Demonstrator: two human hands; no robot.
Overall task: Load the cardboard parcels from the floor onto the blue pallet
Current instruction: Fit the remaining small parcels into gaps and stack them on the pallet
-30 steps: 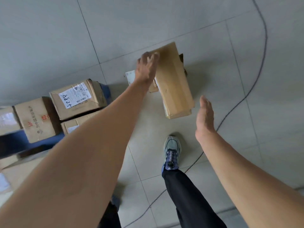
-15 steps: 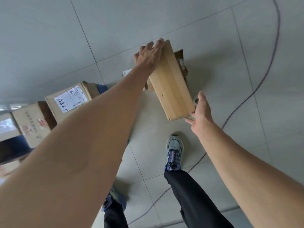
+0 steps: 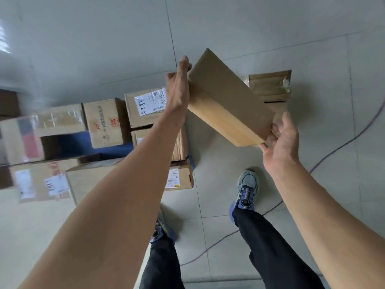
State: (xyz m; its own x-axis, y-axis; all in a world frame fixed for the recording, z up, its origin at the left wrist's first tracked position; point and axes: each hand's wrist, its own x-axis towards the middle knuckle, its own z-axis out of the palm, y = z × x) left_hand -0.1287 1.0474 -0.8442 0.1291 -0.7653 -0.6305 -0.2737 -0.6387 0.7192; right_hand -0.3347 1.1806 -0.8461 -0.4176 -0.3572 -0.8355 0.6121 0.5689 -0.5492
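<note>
A long plain cardboard parcel [image 3: 227, 101] is off the floor, tilted, held between both hands. My left hand [image 3: 179, 88] presses flat against its far left end. At its near right end, my right hand [image 3: 281, 136] cups the lower corner. Behind it on the grey tiles lies a smaller taped parcel [image 3: 270, 86], partly hidden by the held one. At left the blue pallet [image 3: 108, 147] shows between several stacked parcels, one with a white label reading 5288 [image 3: 145, 107].
A thin dark cable [image 3: 337, 149] runs across the tiles at right, passing behind my right foot [image 3: 248, 188]. My left foot [image 3: 160, 228] stands close to the front parcel [image 3: 179, 178] at the pallet's edge. Grey tiled floor stretches beyond.
My right hand took hold of the long parcel's near end. The parcel has lifted off the smaller one and tilted. The view has swung left, bringing more of the pallet into sight.
</note>
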